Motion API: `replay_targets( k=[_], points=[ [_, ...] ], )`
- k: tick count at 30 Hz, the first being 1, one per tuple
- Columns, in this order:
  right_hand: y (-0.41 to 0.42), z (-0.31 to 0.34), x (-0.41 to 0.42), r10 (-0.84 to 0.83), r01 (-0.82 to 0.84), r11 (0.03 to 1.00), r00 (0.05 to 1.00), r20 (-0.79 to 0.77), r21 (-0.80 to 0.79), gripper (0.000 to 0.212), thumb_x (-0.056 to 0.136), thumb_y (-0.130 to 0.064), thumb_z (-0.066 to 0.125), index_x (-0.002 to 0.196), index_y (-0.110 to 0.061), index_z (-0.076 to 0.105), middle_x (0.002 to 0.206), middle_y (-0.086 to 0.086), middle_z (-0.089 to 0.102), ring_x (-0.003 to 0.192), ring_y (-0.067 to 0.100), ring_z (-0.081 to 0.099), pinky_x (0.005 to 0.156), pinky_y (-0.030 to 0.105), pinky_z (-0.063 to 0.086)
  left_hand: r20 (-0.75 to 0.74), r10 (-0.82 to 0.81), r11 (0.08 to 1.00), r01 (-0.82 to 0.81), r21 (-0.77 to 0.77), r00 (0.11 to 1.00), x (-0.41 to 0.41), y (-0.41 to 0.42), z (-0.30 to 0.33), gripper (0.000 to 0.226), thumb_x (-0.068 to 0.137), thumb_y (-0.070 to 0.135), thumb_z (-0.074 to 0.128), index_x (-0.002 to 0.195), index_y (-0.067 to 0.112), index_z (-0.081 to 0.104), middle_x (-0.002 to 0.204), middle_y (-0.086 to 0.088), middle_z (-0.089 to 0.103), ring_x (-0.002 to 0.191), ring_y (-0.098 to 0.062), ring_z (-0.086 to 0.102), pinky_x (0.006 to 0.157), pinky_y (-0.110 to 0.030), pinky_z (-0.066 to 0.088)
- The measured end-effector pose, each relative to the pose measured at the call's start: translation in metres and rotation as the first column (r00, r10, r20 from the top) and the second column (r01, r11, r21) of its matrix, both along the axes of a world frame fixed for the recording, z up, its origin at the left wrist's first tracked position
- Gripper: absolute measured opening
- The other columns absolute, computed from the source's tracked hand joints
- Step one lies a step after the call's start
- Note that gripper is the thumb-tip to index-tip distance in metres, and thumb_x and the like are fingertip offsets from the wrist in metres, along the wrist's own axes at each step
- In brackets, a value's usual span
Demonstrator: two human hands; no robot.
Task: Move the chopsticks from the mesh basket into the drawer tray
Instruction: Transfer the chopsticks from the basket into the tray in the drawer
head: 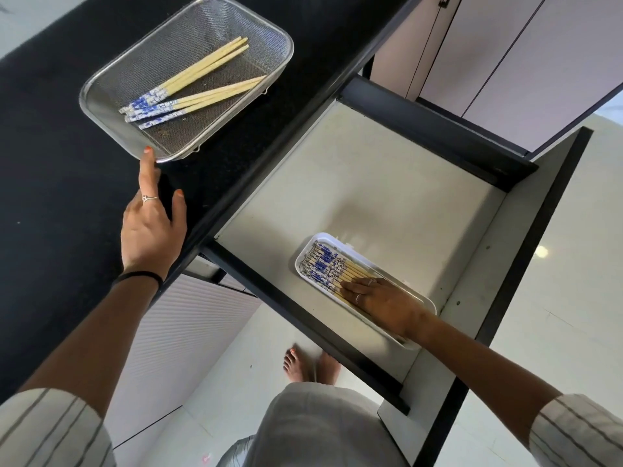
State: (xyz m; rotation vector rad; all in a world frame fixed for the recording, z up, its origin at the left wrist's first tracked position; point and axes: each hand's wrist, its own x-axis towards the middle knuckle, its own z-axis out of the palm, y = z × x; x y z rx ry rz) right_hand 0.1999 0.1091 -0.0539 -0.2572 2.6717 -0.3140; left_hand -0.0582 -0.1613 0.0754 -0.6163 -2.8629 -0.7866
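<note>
Right hand (pixel 381 303), fingers flat and apart, presses chopsticks (pixel 332 269) in tray (pixel 425 306) at 5 o'clock; careless lifting may scatter them.

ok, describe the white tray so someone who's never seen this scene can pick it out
Start at the open drawer pulled out below the black countertop. On its pale floor, toward the near right, lies the white tray, with the right hand resting in it. Unlike the mesh basket on the counter, it is solid white plastic and holds a neat row of chopsticks.
</note>
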Motion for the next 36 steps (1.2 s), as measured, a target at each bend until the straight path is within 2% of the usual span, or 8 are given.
replay_targets(
  k=[4,7,11,17,25,29,33,36],
  points=[
    [0.002,-0.002,0.005,-0.069,0.069,0.997,0.998,0.004,-0.043,0.045,0.101,-0.025,0.032,0.146,-0.023,0.031,0.154,0.001,0.03,0.141,0.024,0.031,0.117,0.037,0.024,-0.008,-0.008,1.0,0.008,-0.002,1.0,0.0,-0.002,-0.002,0.068,0.102,0.025,0.043,0.156,0.029,0.002,0.148,-0.014,0.046,0.119,-0.045,0.055,0.101,-0.056,0.044],
    [0.003,0.0,0.007,-0.089,0.089,0.994,0.996,0.003,-0.062,0.054,0.096,-0.042,0.02,0.146,-0.023,0.03,0.153,0.004,0.032,0.14,0.025,0.033,0.115,0.04,0.028,-0.001,-0.004,1.0,0.004,0.0,1.0,-0.001,-0.002,-0.002,0.068,0.102,0.025,0.043,0.155,0.03,0.002,0.148,-0.014,0.046,0.12,-0.044,0.054,0.102,-0.056,0.043],
    [-0.002,-0.002,0.003,-0.124,0.125,0.992,0.991,0.038,-0.024,0.053,0.1,-0.029,0.035,0.149,-0.026,0.016,0.158,0.001,0.02,0.144,0.026,0.021,0.117,0.043,0.022,-0.006,-0.008,1.0,0.008,-0.001,1.0,-0.001,-0.002,-0.002,0.067,0.102,0.024,0.043,0.156,0.028,0.003,0.146,-0.016,0.048,0.121,-0.044,0.054,0.102,-0.056,0.043],
    [-0.003,-0.014,-0.002,-0.211,0.21,0.975,0.978,0.0,-0.072,0.053,0.09,-0.033,0.054,0.139,-0.024,0.035,0.144,0.005,0.043,0.13,0.028,0.044,0.105,0.044,0.041,-0.003,-0.01,1.0,0.01,-0.005,1.0,-0.002,-0.003,-0.002,0.067,0.102,0.025,0.042,0.155,0.029,0.002,0.146,-0.016,0.048,0.12,-0.044,0.055,0.101,-0.057,0.043],
    [-0.01,0.0,-0.007,-0.4,0.397,0.885,0.916,0.039,-0.242,0.035,0.092,-0.036,0.055,0.117,-0.012,0.054,0.122,0.011,0.055,0.104,0.029,0.058,0.089,0.039,0.051,-0.006,-0.008,1.0,0.008,-0.015,1.0,-0.003,-0.003,-0.003,0.067,0.102,0.025,0.043,0.155,0.03,0.002,0.146,-0.016,0.048,0.12,-0.044,0.055,0.102,-0.056,0.043],
    [-0.011,0.001,-0.01,-0.461,0.488,0.843,0.872,0.165,-0.227,0.044,0.094,-0.026,0.051,0.131,-0.003,0.048,0.142,0.018,0.042,0.129,0.035,0.041,0.111,0.042,0.034,-0.01,-0.005,1.0,0.005,-0.014,1.0,-0.003,-0.002,-0.003,0.067,0.102,0.025,0.043,0.155,0.029,0.002,0.145,-0.016,0.049,0.118,-0.044,0.056,0.101,-0.057,0.043],
    [-0.014,-0.002,-0.009,-0.48,0.488,0.81,0.87,0.11,-0.325,0.039,0.092,-0.023,0.055,0.131,-0.022,0.05,0.134,0.006,0.05,0.116,0.025,0.055,0.1,0.043,0.045,-0.013,-0.001,1.0,0.001,-0.016,1.0,-0.002,-0.002,-0.003,0.067,0.102,0.025,0.043,0.155,0.028,0.003,0.145,-0.016,0.049,0.119,-0.045,0.055,0.102,-0.056,0.043],
    [-0.016,0.0,-0.013,-0.448,0.444,0.812,0.89,0.083,-0.379,0.043,0.09,-0.014,0.055,0.129,-0.032,0.053,0.139,-0.004,0.043,0.12,0.019,0.051,0.102,0.037,0.045,-0.012,-0.003,1.0,0.003,-0.014,1.0,-0.003,-0.002,-0.003,0.067,0.102,0.025,0.043,0.155,0.028,0.004,0.145,-0.016,0.049,0.119,-0.045,0.055,0.103,-0.056,0.043]
  ],
)
